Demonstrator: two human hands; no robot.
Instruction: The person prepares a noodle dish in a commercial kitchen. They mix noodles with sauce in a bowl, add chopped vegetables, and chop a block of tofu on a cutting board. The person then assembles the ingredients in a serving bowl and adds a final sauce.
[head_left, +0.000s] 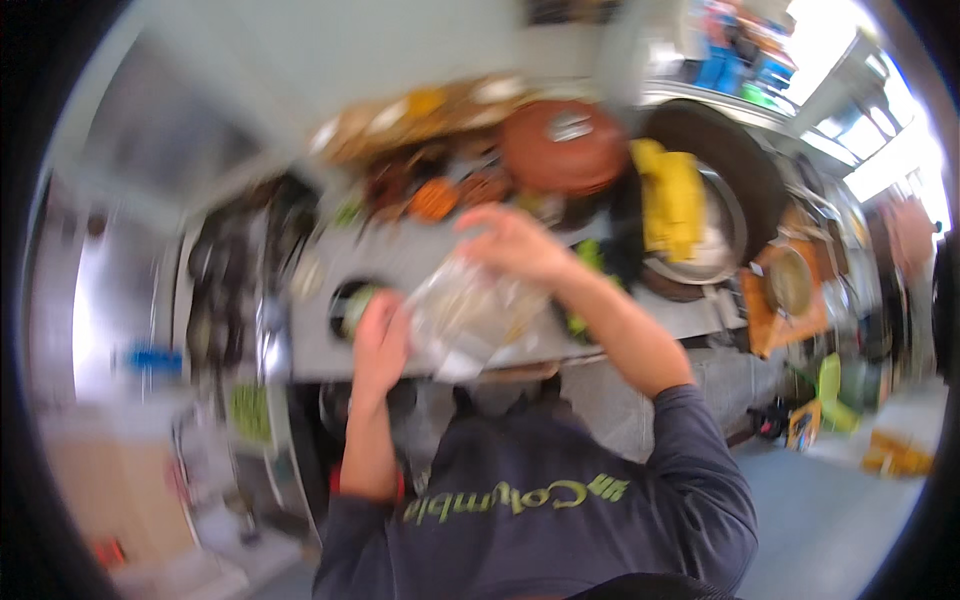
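A crumpled clear plastic bag hangs between my two hands over a grey counter. My right hand grips its upper edge, with the fingers pointing left. The bag's left edge runs to the curled fingers of my left hand, which appears to pinch it. Pale contents show through the plastic, too blurred to name. Just behind my left hand is a dark round bowl with something pale green in it, partly hidden by the fingers.
A round reddish-brown lid lies at the back, near an orange round item. Yellow cloth or gloves drape over a large pan on the right. Further right, a pot stands on an orange board. Dark cookware lines the left.
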